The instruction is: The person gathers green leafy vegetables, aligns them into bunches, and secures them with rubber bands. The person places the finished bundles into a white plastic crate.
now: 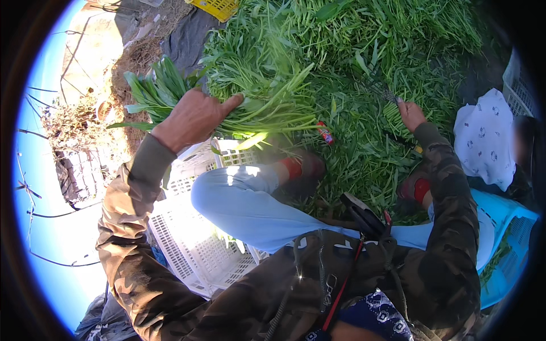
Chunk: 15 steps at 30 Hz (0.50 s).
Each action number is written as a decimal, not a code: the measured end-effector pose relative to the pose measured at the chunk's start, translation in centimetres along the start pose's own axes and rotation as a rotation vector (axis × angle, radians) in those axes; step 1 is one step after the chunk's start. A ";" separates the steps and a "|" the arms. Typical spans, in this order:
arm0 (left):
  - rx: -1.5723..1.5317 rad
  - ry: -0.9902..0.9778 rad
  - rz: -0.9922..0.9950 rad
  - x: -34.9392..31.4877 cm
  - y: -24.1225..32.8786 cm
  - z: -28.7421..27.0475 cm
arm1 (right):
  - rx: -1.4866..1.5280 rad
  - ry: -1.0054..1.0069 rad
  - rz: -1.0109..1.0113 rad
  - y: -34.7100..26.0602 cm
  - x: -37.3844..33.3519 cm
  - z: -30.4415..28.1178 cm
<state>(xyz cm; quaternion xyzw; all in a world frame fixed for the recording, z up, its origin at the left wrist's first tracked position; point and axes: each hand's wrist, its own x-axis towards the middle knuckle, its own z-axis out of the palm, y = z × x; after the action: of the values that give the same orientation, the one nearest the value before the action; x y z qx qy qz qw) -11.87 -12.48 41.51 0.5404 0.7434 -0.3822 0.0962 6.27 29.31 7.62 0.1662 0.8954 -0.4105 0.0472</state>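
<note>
My left hand is closed round a bunch of long-stemmed leafy greens, held up over the white crate. Its broad leaves stick out to the left and the pale stems point right. On the right, my right hand is closed by the large heap of cut greens. From its fingers a thin dark thing reaches into the heap; I cannot make out its kind. Just below that hand, a dark tool with a yellow end lies on the greens.
A small red packet lies on the greens between my feet. To the right are a white patterned cloth, a white crate and a blue plastic crate. A yellow crate stands at the far edge. Dry brush lies to the left.
</note>
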 end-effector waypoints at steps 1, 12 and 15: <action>0.152 0.082 0.019 0.2 0.5 0.4 | 0.120 -0.001 -0.086 -2.4 0.1 0.7; 0.276 0.319 0.070 -2.6 0.3 0.6 | -0.382 -0.437 0.116 0.2 0.6 2.7; 0.295 0.374 0.110 -1.9 -0.5 1.9 | -0.234 -0.212 0.125 7.1 0.0 1.2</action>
<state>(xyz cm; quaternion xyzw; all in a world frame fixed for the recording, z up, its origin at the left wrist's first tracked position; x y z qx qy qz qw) -12.06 -15.21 41.47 0.6498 0.6537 -0.3741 -0.1026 8.63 32.73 1.75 0.1707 0.9150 -0.3148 0.1856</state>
